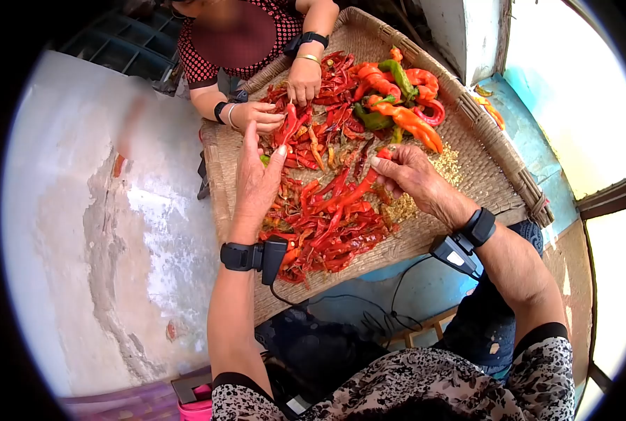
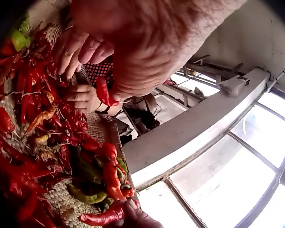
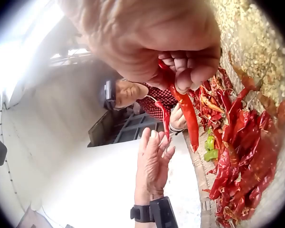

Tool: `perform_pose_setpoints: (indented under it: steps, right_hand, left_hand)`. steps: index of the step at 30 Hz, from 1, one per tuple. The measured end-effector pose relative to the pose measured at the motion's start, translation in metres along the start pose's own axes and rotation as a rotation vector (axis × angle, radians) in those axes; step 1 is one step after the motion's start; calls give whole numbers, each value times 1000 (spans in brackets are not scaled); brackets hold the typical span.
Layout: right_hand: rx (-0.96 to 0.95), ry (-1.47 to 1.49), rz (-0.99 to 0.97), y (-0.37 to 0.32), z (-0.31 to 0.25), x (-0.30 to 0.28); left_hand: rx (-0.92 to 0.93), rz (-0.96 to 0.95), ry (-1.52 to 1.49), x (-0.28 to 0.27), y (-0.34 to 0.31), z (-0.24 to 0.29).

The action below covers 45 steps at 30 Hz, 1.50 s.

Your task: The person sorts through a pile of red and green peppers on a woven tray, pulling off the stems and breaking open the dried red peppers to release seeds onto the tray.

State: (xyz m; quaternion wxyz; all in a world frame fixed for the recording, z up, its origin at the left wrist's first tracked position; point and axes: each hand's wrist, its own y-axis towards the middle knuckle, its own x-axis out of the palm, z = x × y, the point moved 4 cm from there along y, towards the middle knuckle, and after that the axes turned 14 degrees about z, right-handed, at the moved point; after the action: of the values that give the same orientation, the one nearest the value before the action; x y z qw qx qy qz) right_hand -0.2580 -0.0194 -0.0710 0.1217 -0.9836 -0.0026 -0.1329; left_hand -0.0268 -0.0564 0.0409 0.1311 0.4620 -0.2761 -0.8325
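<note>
My left hand (image 1: pixel 255 179) is raised over the left side of a woven tray (image 1: pixel 478 151). It pinches one end of a slim red chili pepper (image 3: pixel 165 118), whose thin stem points away from the fingers. To the right, my right hand (image 1: pixel 418 177) grips a longer red chili pepper (image 3: pixel 189 116) between thumb and fingers, and its tip hangs down toward the tray. Below both hands lies a heap of wrinkled red chili peppers (image 1: pixel 334 224). Pale seeds (image 1: pixel 447 165) are scattered near my right hand.
Across the tray, another person's hands (image 1: pixel 304 78) work among the dried chilies. Large fresh red, orange and green peppers (image 1: pixel 407 116) are piled at the far right. A bare wall (image 1: pixel 102 245) stands to the left; cables (image 1: pixel 390 316) hang below the tray's near edge.
</note>
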Motion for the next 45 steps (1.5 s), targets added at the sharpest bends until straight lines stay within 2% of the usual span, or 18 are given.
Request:
perform_pose_setpoints:
  steps: [3,6,7,9,12,14,17,19,22,23,24,27,30,35,36,39,41,45]
  right_hand:
    - [-28,-68,-12,0,0,1]
    - [-45,11,-53,-6,-7,5]
    - [-45,20,-81,-6,-8,5]
    - [-41,28,-108,-7,-7,5]
    - [-20,-29,-172,-7,-6,6]
    - [-160,82,25,-5,-11,-1]
    - [-161,67,73,1,-16,-9]
    - [-159,73,74,3,-13,-8]
    - [-174,51,33,2,-18,-5]
    - [-182,43,11,5,-22,-3]
    - [-175,-19,5,0,-14,-4]
    - [-234,-7,-19,-1,-15,-4]
    - [-243,-15,-27,-5,-24,-6]
    - [-286,-57,-35,0,-22,-8]
    - [-296,-86,-35,0,-23,-8]
    - [-317,-217,-33,-3,-26,-11]
    - [-372,-227,-26,-6,-25,-9]
    - [-421,-354,-85,-3,-14,-3]
  left_hand:
    - [80,-173,64,6,-11,22]
    - [-119,-603,-202,23,-61,52]
    - [79,-544,-152,22,-71,63]
    - [-111,-717,-143,24,-83,69]
    - [-117,-669,-169,24,-81,56]
    - [-142,-646,-131,17,-63,49]
    - [-200,-221,-185,13,-19,4]
    - [447,227,423,6,-3,4]
    - [-7,-298,135,40,-12,0]
    - [-78,-313,97,38,-2,3]
    - [8,-533,194,67,-33,25]
    - [23,-633,375,99,-47,31]
    - [112,-460,429,117,-50,28]
    - [247,-641,220,124,-60,27]
    - [152,-732,177,114,-58,37]
    - [208,-586,-45,86,-60,33]
    - [150,-542,-55,54,-52,38]
    - [-284,-331,-70,-2,-60,17]
